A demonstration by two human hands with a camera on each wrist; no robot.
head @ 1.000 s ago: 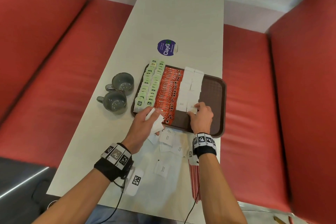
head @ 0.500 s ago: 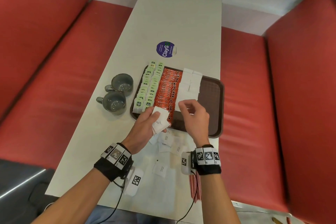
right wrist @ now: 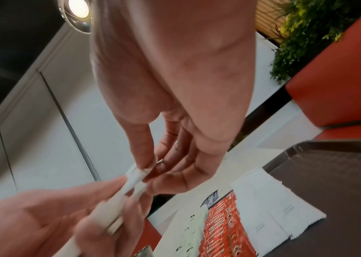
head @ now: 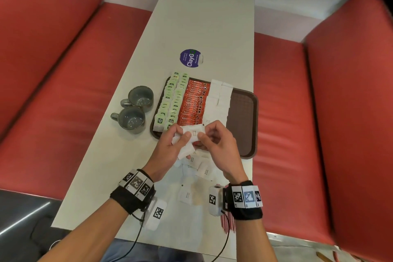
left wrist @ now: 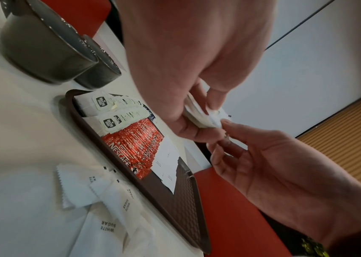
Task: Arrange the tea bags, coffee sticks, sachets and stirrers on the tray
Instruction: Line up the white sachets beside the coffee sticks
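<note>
A brown tray (head: 244, 117) holds rows of green tea bags (head: 173, 100), red coffee sticks (head: 194, 104) and white sugar sachets (head: 219, 100). Just above the tray's near edge my left hand (head: 176, 144) grips a small stack of white sachets (head: 190, 136). My right hand (head: 214, 140) pinches the top sachet of that stack between thumb and forefinger. The left wrist view shows the stack of sachets (left wrist: 199, 114) held edge-on, and the right wrist view shows the pinched sachet (right wrist: 134, 175). More loose sachets (head: 196, 166) lie on the table under my hands. Red-striped stirrers (head: 226, 222) lie by my right wrist.
Two grey mugs (head: 136, 110) stand left of the tray. A round purple sticker (head: 190, 58) sits on the white table (head: 204, 27) beyond it. Red bench seats run along both sides. The tray's right part (left wrist: 183, 200) is bare.
My right hand left the sachet row on the tray and came back to my left hand. It now pinches a sachet from the stack held there. The left hand rose slightly.
</note>
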